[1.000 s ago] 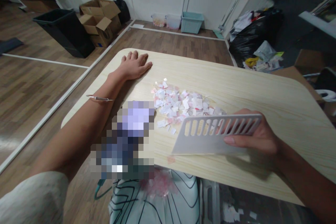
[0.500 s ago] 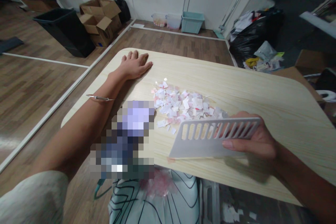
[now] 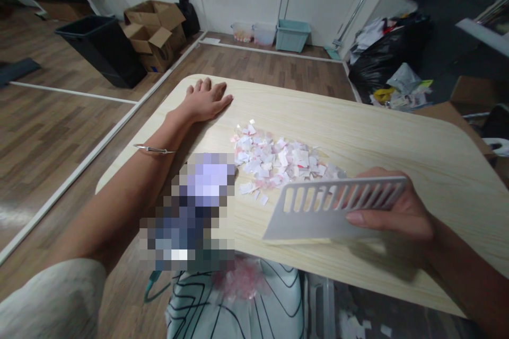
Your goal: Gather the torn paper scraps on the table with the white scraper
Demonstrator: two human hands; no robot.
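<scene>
My right hand grips a white plastic scraper with a row of slots along its top. Thumb in front and fingers behind, it holds the scraper tilted over the near right part of the pale wooden table. Just beyond the scraper lies a loose heap of small white and pinkish paper scraps, partly hidden behind its slotted edge. My left hand rests palm down near the table's far left corner, fingers spread and holding nothing. A thin bracelet is on that wrist.
A pixelated object is at the table's near left edge. More pinkish bits lie on patterned fabric below the edge. Beyond the table stand a black bin, cardboard boxes, a teal tub and a black bag.
My right hand has shifted the scraper a little to the right, away from the heap's near left side. My left hand stays in place on the table. The view has moved slightly.
</scene>
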